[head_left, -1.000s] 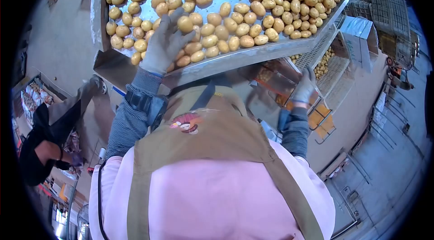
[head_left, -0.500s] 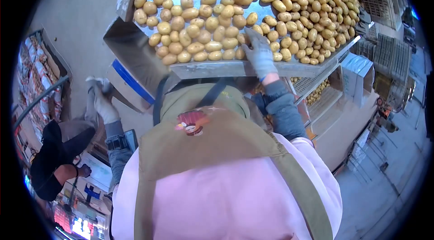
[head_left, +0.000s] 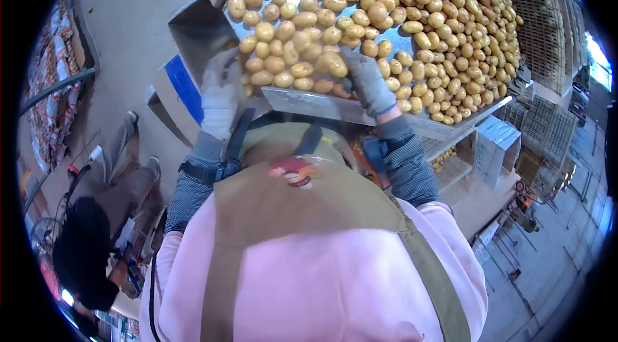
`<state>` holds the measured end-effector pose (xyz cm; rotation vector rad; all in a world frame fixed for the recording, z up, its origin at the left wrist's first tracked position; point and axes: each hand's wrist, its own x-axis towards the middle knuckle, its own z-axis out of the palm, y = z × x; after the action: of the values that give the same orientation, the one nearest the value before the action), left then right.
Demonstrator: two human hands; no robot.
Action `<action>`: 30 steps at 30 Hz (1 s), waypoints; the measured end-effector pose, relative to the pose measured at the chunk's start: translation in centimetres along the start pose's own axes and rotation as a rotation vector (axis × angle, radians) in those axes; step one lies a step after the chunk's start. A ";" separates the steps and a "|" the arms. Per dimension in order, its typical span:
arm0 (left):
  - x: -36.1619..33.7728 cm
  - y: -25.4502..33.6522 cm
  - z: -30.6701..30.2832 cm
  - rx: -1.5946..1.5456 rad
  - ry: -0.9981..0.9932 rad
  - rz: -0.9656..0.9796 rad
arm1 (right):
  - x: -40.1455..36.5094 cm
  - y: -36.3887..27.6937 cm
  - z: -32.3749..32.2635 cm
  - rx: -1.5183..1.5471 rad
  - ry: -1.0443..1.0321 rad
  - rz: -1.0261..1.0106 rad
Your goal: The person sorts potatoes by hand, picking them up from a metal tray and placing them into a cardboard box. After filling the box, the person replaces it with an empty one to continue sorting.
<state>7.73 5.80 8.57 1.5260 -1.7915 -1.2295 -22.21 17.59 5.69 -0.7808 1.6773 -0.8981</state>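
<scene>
Potatoes (head_left: 285, 31) are being carried by the metal surface (head_left: 315, 103), the right hand (head_left: 370, 81) being held beside them, the left hand (head_left: 221, 87) near the chute (head_left: 203, 25), neither grip being discernible, while light, bruise-free contact is being called for.

No readable text; on the olive apron (head_left: 309, 207), small yellow marks (head_left: 326, 140), perhaps lettering, too blurred.

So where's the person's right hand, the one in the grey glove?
In the head view, the right hand is a little right of centre in the upper half, over the metal tray's front edge, close beside some potatoes.
</scene>
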 end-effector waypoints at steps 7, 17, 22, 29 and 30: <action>0.8 5.5 5.7 -0.045 -0.430 0.400 | -0.7 -5.4 4.9 -0.130 0.025 -0.144; -0.6 5.2 1.0 -0.659 -0.445 -0.232 | 5.2 -9.6 4.9 -0.034 0.100 -0.182; -2.5 -2.6 -1.8 -0.599 -0.189 -0.438 | 5.1 -9.6 7.8 -0.684 0.134 -0.596; 1.2 -5.0 -1.4 -0.555 -0.060 -0.539 | 7.5 -6.0 16.5 -1.274 -0.249 -0.409; 1.7 -4.5 -0.5 -0.444 -0.043 -0.497 | 7.5 -6.4 16.9 -1.313 -0.242 -0.400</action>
<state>10.03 4.12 4.63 1.7229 -1.0747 -1.7589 -7.40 4.86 4.42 -2.0367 1.7934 0.2125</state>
